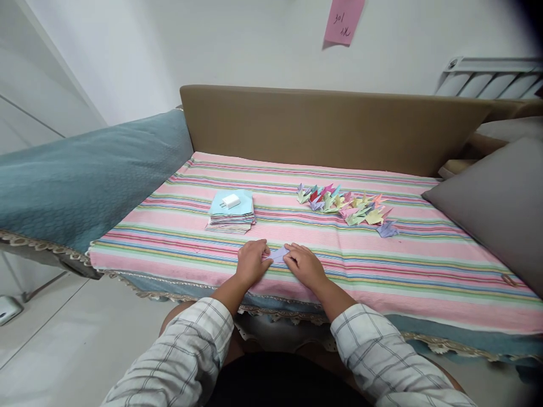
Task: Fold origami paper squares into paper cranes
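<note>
My left hand (pixel 251 262) and my right hand (pixel 304 264) rest side by side on the striped cloth (pixel 169 237) near its front edge. Between them lies a small pale purple folded paper (pixel 279 254), which both hands press with curled fingers. Only a corner of the paper shows. Further back on the left sits a stack of coloured paper squares (pixel 232 213) with a white charger plug (pixel 231 200) lying on top. To the back right lies a cluster of several folded paper cranes (pixel 345 206) in mixed colours.
The cloth covers a sofa seat with a tan backrest (pixel 331 124). A teal cushion (pixel 85 169) borders the left side, a grey pillow (pixel 500 203) the right. A pink note (pixel 343 21) hangs on the wall. White tiled floor lies at lower left.
</note>
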Motion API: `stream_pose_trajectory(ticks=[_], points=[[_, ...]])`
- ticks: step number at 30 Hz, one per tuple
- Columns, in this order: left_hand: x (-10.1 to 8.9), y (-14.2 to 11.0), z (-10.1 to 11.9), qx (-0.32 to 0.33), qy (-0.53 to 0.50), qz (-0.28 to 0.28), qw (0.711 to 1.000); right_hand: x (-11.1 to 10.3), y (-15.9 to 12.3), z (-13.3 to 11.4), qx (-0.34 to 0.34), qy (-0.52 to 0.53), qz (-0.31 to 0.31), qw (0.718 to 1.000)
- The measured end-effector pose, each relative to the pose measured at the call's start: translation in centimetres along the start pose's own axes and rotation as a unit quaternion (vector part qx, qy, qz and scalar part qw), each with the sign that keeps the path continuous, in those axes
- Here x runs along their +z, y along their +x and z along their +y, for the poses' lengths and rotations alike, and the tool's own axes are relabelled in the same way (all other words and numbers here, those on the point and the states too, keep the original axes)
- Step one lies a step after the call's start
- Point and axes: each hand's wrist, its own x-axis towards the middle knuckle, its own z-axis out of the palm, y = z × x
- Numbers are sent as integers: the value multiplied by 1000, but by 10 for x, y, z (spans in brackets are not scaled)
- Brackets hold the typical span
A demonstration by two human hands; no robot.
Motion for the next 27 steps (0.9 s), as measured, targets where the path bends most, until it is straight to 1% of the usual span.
stream_pose_trajectory(ticks=[7, 9, 11, 13, 15, 16, 18, 21, 24, 27], points=[[-3, -8, -13, -21, -37, 35, 998, 0, -1, -1, 3, 21, 13, 1000], [-3, -13, -14, 2, -44, 57, 997, 1, -2, 0, 0, 17, 18, 1000], [-1, -19, -10, 65, -25, 79, 994, 3, -2, 1, -7, 9, 23, 1000], [3, -26, -3, 155, 31, 56, 986, 5, -2, 3, -21, -5, 29, 999], [9, -31, 5, 240, 88, 3, 967, 7, -3, 5, -35, -23, 34, 999], [12, -32, 8, 262, 111, -16, 959, 7, -3, 7, -41, -32, 35, 998], [20, -32, 10, 275, 150, -40, 949, 6, -5, 9, -59, -48, 34, 997], [26, -30, 8, 262, 187, -49, 945, 3, -10, 13, -101, -77, 49, 991], [27, -29, 5, 259, 200, -48, 944, 1, -18, 13, -140, -131, 85, 978], [26, -30, 5, 262, 200, -51, 943, 2, -26, 11, -155, -181, 126, 963]])
